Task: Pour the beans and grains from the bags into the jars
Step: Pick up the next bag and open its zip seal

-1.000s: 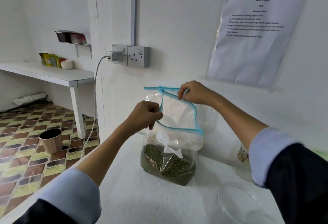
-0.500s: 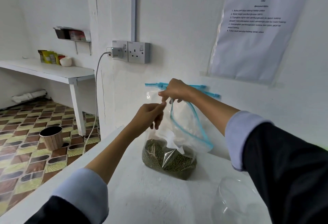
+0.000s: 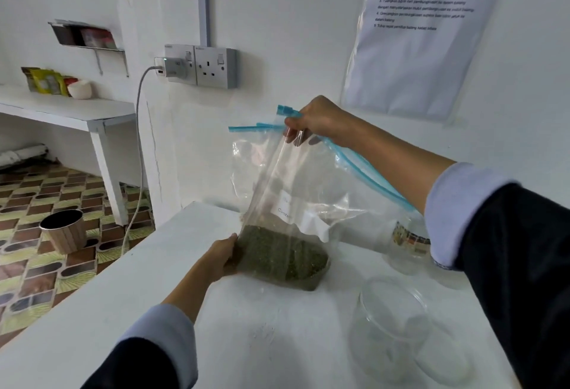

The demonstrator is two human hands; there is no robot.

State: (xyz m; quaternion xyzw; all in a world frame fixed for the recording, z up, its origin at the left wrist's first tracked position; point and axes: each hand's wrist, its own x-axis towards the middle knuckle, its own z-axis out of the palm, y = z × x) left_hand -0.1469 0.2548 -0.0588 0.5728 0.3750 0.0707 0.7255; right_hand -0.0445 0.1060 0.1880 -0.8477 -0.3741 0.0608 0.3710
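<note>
A clear zip bag [image 3: 290,191] with a blue zip strip stands on the white table [image 3: 92,311], its bottom filled with green beans [image 3: 282,257]. My right hand [image 3: 320,122] pinches the bag's top edge by the blue strip and holds it up. My left hand [image 3: 220,257] grips the bag's lower left corner at the beans. An empty clear glass jar [image 3: 391,324] sits at the front right of the table. A second jar [image 3: 408,243] with a printed label stands behind my right arm, partly hidden.
The wall with a double socket [image 3: 200,66] and a plugged charger and cable stands just behind the table. A paper sheet [image 3: 413,34] hangs on the wall. A small bin [image 3: 63,231] sits on the tiled floor at left, beside a white shelf table [image 3: 68,111].
My left hand let go of the bag's top and dropped to its lower left corner. My right hand keeps the top edge, and the bag now leans to the right.
</note>
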